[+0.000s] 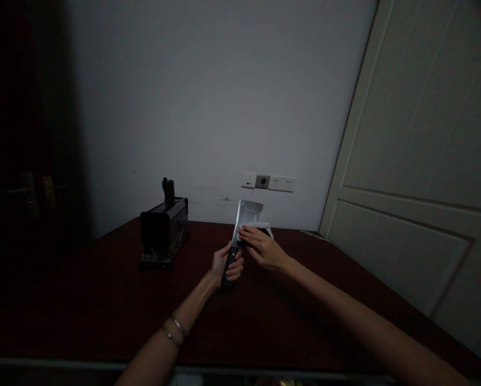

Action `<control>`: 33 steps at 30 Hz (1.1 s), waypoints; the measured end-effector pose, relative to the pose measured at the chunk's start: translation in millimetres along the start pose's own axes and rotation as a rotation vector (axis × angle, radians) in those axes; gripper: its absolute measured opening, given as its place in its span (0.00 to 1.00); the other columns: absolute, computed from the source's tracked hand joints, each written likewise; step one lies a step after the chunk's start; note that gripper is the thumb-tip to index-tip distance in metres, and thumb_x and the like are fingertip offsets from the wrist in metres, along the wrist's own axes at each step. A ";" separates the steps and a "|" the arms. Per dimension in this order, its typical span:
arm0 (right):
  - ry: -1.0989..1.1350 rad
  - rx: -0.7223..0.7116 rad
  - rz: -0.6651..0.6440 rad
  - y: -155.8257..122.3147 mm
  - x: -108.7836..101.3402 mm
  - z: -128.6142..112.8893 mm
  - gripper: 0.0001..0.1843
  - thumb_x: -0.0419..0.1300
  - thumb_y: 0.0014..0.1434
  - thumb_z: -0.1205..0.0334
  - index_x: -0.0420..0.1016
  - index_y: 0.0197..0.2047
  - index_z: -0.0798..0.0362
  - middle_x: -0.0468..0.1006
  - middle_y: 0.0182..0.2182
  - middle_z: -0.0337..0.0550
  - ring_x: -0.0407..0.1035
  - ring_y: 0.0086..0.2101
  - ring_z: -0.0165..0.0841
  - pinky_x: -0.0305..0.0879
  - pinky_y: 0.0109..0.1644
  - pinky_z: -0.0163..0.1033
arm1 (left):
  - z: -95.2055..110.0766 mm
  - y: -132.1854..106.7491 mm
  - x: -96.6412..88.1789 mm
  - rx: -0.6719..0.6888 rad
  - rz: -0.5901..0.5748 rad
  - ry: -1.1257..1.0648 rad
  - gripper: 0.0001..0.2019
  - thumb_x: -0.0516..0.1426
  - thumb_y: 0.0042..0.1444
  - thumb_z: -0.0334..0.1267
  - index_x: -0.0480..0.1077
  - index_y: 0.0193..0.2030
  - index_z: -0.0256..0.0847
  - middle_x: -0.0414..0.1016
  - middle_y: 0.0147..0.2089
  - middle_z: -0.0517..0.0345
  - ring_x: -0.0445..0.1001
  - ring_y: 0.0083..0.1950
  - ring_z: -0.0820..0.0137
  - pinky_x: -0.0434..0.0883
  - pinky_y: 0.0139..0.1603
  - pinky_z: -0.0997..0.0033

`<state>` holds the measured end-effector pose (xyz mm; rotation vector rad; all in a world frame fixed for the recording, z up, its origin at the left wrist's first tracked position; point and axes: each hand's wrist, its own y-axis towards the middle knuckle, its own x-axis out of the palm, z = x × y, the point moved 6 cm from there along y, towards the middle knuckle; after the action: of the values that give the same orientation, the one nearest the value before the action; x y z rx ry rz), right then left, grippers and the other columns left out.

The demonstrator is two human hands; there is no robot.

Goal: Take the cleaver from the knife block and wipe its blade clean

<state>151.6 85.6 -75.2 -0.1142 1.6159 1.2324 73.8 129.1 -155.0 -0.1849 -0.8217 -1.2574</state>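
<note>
My left hand (pixel 229 264) is wrapped around the black handle of a cleaver (pixel 248 212), which points up and away from me over the table. The wide metal blade has pale smears or streaks on its face. Against the lower part of that blade my right hand (pixel 263 247) presses with its fingers together, holding a thin white cloth (pixel 266 225). Whether it is cloth or paper tissue is hard to tell in the dim light. Something dark shows beside the white edge, partly hidden by the fingers.
To the left on the dark red table (pixel 115 305) stands a black knife block (pixel 165 230), with black handles (pixel 168 191) sticking up from it. Behind the table, a grey wall carries sockets (pixel 281 184). A pale panelled door (pixel 409 161) stands at the right.
</note>
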 end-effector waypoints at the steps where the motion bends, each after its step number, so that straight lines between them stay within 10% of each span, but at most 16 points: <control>1: -0.011 0.023 0.024 3.3 -5.5 7.8 0.23 0.50 0.56 0.68 0.61 0.57 0.54 0.63 0.56 0.47 0.51 0.58 0.38 0.50 0.61 0.53 | 0.1 -0.1 2.9 0.000 -0.012 0.003 0.22 0.40 0.59 0.51 0.60 0.25 0.37 0.51 0.14 0.66 0.44 0.10 0.80 0.51 0.08 0.81; 12: 0.102 0.049 0.042 4.9 17.3 -28.8 0.23 0.48 0.58 0.67 0.59 0.58 0.58 0.62 0.56 0.51 0.50 0.58 0.35 0.49 0.62 0.50 | -2.8 -0.4 -24.0 0.025 0.243 -0.007 0.28 0.42 0.56 0.54 0.56 0.13 0.36 0.48 0.10 0.64 0.47 0.09 0.80 0.52 0.08 0.80; 21: 0.112 -0.047 0.019 -6.7 -6.5 -11.4 0.20 0.50 0.57 0.68 0.63 0.54 0.55 0.71 0.48 0.51 0.60 0.53 0.36 0.55 0.58 0.49 | 3.5 -1.0 -2.6 0.040 0.087 -0.035 0.24 0.40 0.58 0.52 0.63 0.23 0.36 0.50 0.12 0.66 0.44 0.10 0.80 0.50 0.08 0.81; 33: 0.162 0.016 -0.002 1.2 3.1 -25.9 0.20 0.47 0.59 0.68 0.61 0.55 0.55 0.67 0.51 0.51 0.57 0.54 0.34 0.54 0.58 0.47 | -5.5 0.2 -8.7 -0.045 0.099 0.041 0.28 0.44 0.54 0.56 0.52 0.12 0.38 0.47 0.10 0.64 0.46 0.10 0.80 0.48 0.08 0.79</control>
<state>132.4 68.3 -78.9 -0.2104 1.7640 1.2345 75.8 132.9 -164.4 -0.2324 -0.7407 -1.1836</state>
